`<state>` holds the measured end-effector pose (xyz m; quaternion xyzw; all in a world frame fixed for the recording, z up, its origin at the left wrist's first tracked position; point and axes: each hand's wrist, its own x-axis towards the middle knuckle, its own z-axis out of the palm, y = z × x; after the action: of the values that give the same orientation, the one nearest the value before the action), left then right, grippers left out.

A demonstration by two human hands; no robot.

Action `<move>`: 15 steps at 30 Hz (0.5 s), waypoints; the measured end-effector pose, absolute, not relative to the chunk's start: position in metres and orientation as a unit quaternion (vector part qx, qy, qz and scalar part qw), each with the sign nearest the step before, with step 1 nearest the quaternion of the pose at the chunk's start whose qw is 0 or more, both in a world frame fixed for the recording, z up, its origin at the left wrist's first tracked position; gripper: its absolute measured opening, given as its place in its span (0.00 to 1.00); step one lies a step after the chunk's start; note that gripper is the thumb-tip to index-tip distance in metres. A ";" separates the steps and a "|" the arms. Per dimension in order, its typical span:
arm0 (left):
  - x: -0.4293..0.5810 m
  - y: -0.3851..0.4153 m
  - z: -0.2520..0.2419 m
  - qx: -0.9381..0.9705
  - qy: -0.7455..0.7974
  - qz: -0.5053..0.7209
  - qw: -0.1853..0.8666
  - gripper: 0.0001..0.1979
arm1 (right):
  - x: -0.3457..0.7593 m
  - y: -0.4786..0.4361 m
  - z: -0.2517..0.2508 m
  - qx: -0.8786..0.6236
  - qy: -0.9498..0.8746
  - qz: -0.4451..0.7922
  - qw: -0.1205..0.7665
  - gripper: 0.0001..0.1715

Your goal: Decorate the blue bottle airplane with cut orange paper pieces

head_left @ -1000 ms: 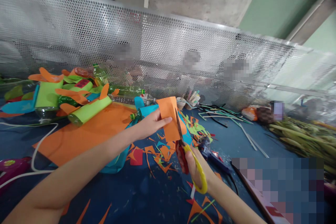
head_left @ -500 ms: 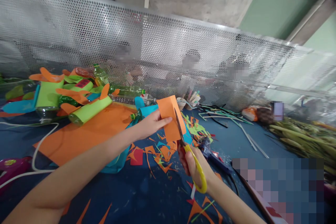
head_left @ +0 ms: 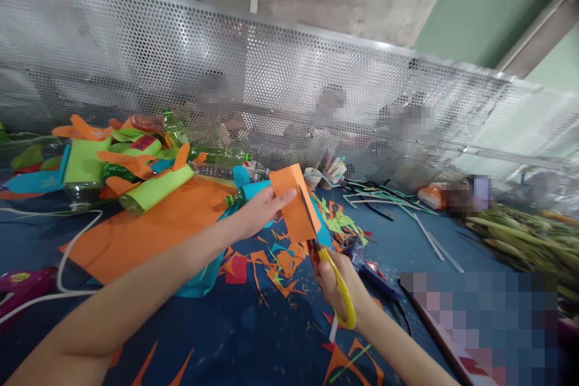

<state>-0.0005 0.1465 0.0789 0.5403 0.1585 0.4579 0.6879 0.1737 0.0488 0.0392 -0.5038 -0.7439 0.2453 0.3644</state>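
Note:
My left hand (head_left: 266,211) pinches an orange sheet of paper (head_left: 294,220) by its left side, thumb on top. In my right hand (head_left: 337,283) is a pair of scissors (head_left: 339,289) with yellow handles. Their dark blades lie along the paper's right part, and a narrow strip stands slightly apart from the rest at the cut. Below the paper, cut scraps (head_left: 283,265) of orange, green and blue paper are scattered on the blue table (head_left: 244,332). A red paper piece (head_left: 236,269) lies to their left.
Bottles wrapped in coloured paper (head_left: 156,190) are heaped at the left on a large orange sheet (head_left: 108,247). A magenta glue gun (head_left: 27,289) and a blue one (head_left: 375,274) lie nearby. Dried husks (head_left: 529,247) are at the right. People sit behind a perforated metal screen (head_left: 271,72).
The scissor blades have closed further along the orange paper, and the cut strip has narrowed and separated at the right. My left thumb has shifted slightly upward on the paper.

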 end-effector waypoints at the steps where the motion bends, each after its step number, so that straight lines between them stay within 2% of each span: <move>1: 0.000 0.148 0.079 0.533 0.149 0.472 0.687 0.15 | 0.174 0.049 0.039 -0.498 -0.750 0.237 0.365 0.31; 7: -0.001 0.155 0.078 0.477 0.182 0.546 0.665 0.13 | 0.173 0.049 0.035 -0.471 -0.784 0.199 0.353 0.30; 11: -0.002 0.152 0.080 0.495 0.196 0.540 0.651 0.14 | 0.173 0.047 0.033 -0.456 -0.793 0.225 0.336 0.28; 15: -0.004 0.151 0.079 0.555 0.217 0.514 0.617 0.16 | 0.172 0.046 0.035 -0.448 -0.821 0.156 0.318 0.29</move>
<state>-0.0039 0.1505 0.0794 0.5549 0.2172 0.5139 0.6171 0.1724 0.0458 0.0348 -0.4483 -0.8208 0.1562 0.3176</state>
